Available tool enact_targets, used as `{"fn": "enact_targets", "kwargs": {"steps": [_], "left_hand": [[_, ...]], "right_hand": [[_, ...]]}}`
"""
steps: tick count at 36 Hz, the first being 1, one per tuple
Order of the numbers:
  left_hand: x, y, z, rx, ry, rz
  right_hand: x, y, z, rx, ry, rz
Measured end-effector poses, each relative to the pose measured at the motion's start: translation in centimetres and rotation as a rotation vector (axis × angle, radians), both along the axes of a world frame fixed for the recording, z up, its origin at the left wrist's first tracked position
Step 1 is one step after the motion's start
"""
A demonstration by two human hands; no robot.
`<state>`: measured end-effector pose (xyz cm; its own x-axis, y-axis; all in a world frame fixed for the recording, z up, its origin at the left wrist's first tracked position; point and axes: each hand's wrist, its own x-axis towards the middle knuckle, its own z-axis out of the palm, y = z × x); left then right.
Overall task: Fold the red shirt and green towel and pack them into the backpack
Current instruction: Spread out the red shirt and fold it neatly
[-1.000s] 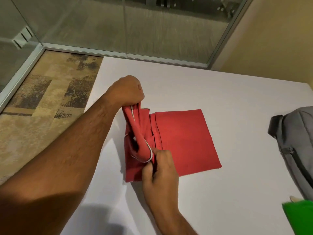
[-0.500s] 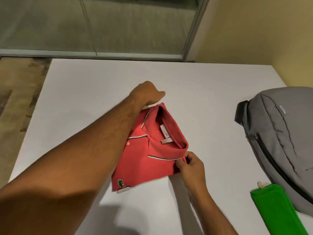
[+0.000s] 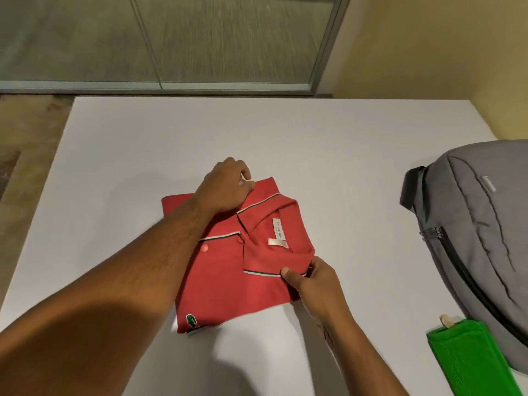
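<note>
Lying folded into a compact square near the middle of the white table [image 3: 285, 132], the red shirt [image 3: 223, 281] shows its collar and labels face up, with the small green logo at its near corner. Both hands are on it. The left hand [image 3: 225, 190] rests at the far edge, its fingers curled down over the shoulder fold; whether they pinch the cloth or only press it I cannot tell, since the fingertips are tucked out of sight. The right hand [image 3: 311, 281] pinches the striped collar tip at the shirt's right edge between thumb and fingers.

What the next move turns on, I would judge, is the backpack [image 3: 480, 238]: it lies off to the right of the shirt, well apart from it, its long side running from far-left to near-right, and the right hand is plainly the nearer one. The green towel [image 3: 468, 364] sits just beside the backpack's near end, already looking folded into a narrow strip, with a small pale tag at its far tip.

The backpack is cut off at the right edge, and its zip appears closed, so I cannot see any opening to pack into. The towel's near end also runs out of view, and the left forearm covers part of the shirt's front.
</note>
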<state>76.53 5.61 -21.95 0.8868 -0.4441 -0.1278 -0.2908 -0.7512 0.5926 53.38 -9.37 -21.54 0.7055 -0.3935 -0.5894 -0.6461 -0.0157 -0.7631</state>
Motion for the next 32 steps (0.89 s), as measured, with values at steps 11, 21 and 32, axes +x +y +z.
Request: {"fn": "enact_targets", "kwargs": {"steps": [11,21,32], "left_hand": [[-0.6,0.3,-0.6,-0.052,-0.146,-0.095],[-2.2,-1.0,-1.2,-0.066,-0.285,-0.007],[-11.4,0.6,-0.4,-0.024,-0.457,0.326]], "right_hand": [[-0.2,0.3,0.3,-0.118,-0.048,-0.007],[0.4,-0.6,0.3,-0.2,-0.002,-0.03],[0.6,2.9,2.2,-0.803,-0.301,-0.029]]}}
